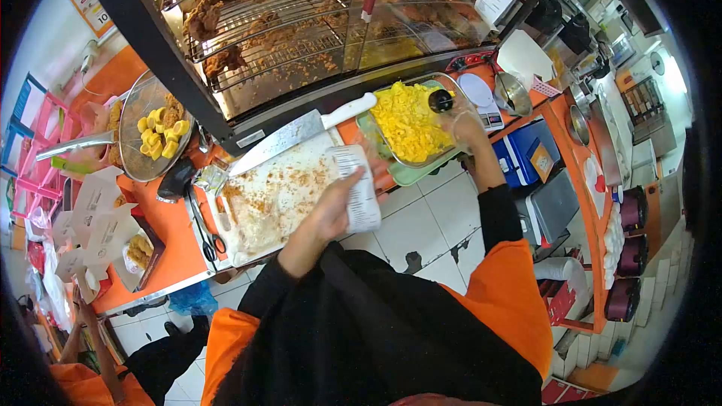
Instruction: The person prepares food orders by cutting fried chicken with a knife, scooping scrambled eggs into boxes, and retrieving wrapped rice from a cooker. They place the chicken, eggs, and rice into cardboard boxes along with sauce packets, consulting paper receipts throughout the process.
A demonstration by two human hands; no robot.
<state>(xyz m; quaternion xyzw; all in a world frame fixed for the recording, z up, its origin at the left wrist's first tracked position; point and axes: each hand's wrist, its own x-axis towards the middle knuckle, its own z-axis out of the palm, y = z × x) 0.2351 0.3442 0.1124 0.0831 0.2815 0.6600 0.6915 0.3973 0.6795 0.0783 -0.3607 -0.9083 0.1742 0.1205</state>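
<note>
My left hand grips a white paper packet with lines of small print, thumb across its front, beside the cutting board. My right hand is at the right end of a clear tub of scrambled egg. Its fingers are closed round a black round-ended utensil, partly hidden by the hand. Below my left hand lies a white cutting board strewn with brown crumbs. A large white-handled knife rests along its far edge.
A glass warming cabinet with fried chicken stands behind the counter. At left are black scissors, a mesh strainer with yellow pieces, and open food boxes. A co-worker's arm reaches there. A scale and metal bowl stand right.
</note>
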